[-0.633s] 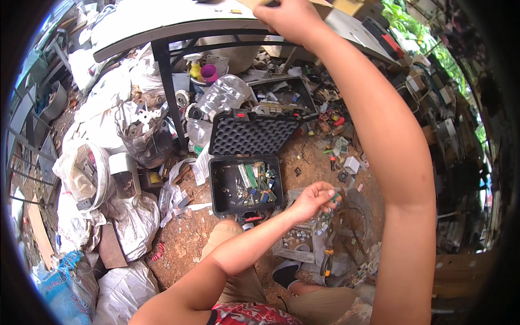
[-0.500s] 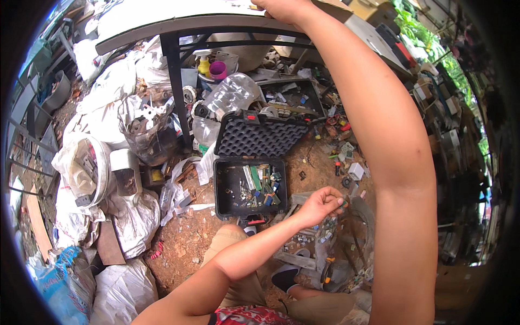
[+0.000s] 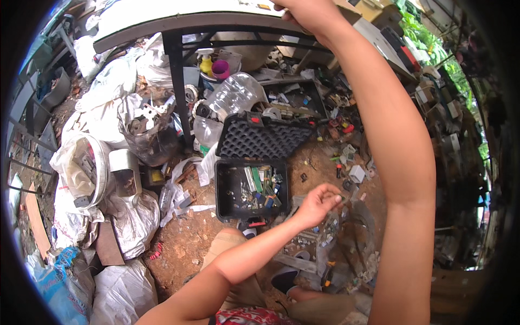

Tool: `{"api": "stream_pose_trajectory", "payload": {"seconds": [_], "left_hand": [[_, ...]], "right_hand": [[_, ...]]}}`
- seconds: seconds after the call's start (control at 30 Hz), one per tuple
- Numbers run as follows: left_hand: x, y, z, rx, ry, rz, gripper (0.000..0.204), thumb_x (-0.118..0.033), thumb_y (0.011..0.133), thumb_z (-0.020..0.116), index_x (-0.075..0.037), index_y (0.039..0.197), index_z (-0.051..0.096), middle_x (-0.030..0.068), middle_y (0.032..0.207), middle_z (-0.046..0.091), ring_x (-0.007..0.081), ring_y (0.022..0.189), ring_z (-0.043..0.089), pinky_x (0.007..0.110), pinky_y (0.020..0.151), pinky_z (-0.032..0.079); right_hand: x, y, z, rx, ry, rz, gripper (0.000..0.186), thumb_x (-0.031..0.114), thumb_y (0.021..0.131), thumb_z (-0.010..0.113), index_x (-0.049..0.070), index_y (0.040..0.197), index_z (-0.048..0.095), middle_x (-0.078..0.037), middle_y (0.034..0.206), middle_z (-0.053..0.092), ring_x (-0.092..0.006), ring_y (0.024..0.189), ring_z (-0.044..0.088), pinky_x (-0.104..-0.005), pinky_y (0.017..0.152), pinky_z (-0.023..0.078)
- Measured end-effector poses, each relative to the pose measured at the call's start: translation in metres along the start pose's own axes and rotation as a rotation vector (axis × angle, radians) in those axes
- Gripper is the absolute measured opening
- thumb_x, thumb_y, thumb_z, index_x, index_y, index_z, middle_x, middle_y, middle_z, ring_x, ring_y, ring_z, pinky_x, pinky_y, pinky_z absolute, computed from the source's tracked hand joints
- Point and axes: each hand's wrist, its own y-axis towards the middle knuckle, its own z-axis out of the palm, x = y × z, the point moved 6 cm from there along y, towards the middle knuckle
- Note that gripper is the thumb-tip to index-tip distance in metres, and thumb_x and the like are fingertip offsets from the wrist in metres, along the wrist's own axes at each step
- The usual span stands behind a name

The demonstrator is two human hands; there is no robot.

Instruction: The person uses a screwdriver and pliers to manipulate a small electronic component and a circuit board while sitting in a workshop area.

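Observation:
My left hand [image 3: 318, 206] is held over the littered ground to the right of an open black case [image 3: 253, 189]. Its thumb and fingertips are pinched around a small greenish piece [image 3: 343, 199], too small to name. Small circuit boards [image 3: 257, 180] and chips lie in the case, whose lid [image 3: 260, 136] with dark egg-crate foam is tipped back. At the top of the view my right hand [image 3: 311, 16] is over the edge of a white tabletop [image 3: 179, 15], its fingers curled; the upper edge cuts it off partly, and what it holds, if anything, is hidden.
Under the table stand a black table leg [image 3: 177, 86], a large clear plastic bottle [image 3: 236, 96] and a black tray [image 3: 298, 97] of scraps. White sacks [image 3: 127, 225] crowd the left. A yellow-and-black tool [image 3: 327, 273] lies near my feet.
My right hand has shifted a little right along the table edge, and more of its fingers show. The left hand has moved slightly, with its pinch kept.

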Motion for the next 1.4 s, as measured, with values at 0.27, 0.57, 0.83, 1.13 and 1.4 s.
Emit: {"api": "stream_pose_trajectory", "payload": {"seconds": [0.27, 0.57, 0.83, 1.13, 1.4], "left_hand": [[-0.051, -0.023, 0.017, -0.196, 0.651, 0.627, 0.02, 0.006, 0.068, 0.078, -0.002, 0.084, 0.071, 0.0128, 0.104, 0.072, 0.0226, 0.096, 0.069, 0.031, 0.082, 0.054], [-0.031, -0.035, 0.058, -0.039, 0.828, 0.704, 0.021, 0.004, 0.067, 0.081, -0.004, 0.082, 0.07, 0.0119, 0.1, 0.072, 0.0237, 0.094, 0.069, 0.032, 0.079, 0.054], [-0.006, -0.037, 0.083, 0.131, 0.897, 0.705, 0.021, -0.004, 0.069, 0.082, -0.008, 0.085, 0.069, 0.0087, 0.1, 0.071, 0.0244, 0.091, 0.069, 0.033, 0.075, 0.056], [0.002, -0.037, 0.079, 0.167, 0.902, 0.679, 0.024, -0.007, 0.067, 0.085, -0.006, 0.086, 0.071, 0.0098, 0.096, 0.072, 0.0234, 0.089, 0.07, 0.032, 0.077, 0.056], [0.001, -0.038, 0.082, 0.23, 0.807, 0.658, 0.027, -0.012, 0.067, 0.085, -0.006, 0.09, 0.071, 0.01, 0.099, 0.072, 0.0256, 0.09, 0.07, 0.032, 0.076, 0.056]], "right_hand": [[-0.101, -0.325, -0.133, 0.062, -0.021, 0.392, 0.014, 0.01, 0.085, 0.071, 0.001, 0.096, 0.072, -0.002, 0.087, 0.071, -0.007, 0.082, 0.061, -0.0255, 0.076, 0.049], [-0.118, -0.477, -0.15, -0.179, -0.032, 0.635, 0.016, 0.009, 0.084, 0.073, 0.0, 0.098, 0.071, -0.004, 0.084, 0.071, -0.007, 0.076, 0.061, -0.0252, 0.069, 0.049], [-0.112, -0.487, -0.168, -0.145, -0.261, 0.402, 0.018, 0.006, 0.08, 0.076, 0.0, 0.095, 0.069, -0.01, 0.09, 0.072, -0.0182, 0.08, 0.068, -0.0287, 0.074, 0.052], [-0.135, -0.501, -0.167, -0.071, -0.104, 0.616, 0.019, 0.011, 0.079, 0.078, 0.001, 0.093, 0.071, -0.007, 0.083, 0.071, -0.0111, 0.075, 0.064, -0.0281, 0.069, 0.051], [-0.138, -0.5, -0.17, -0.062, 0.129, 0.631, 0.014, 0.007, 0.08, 0.078, 0.0, 0.089, 0.071, 0.001, 0.077, 0.066, -0.005, 0.07, 0.055, -0.0237, 0.063, 0.046]]}}
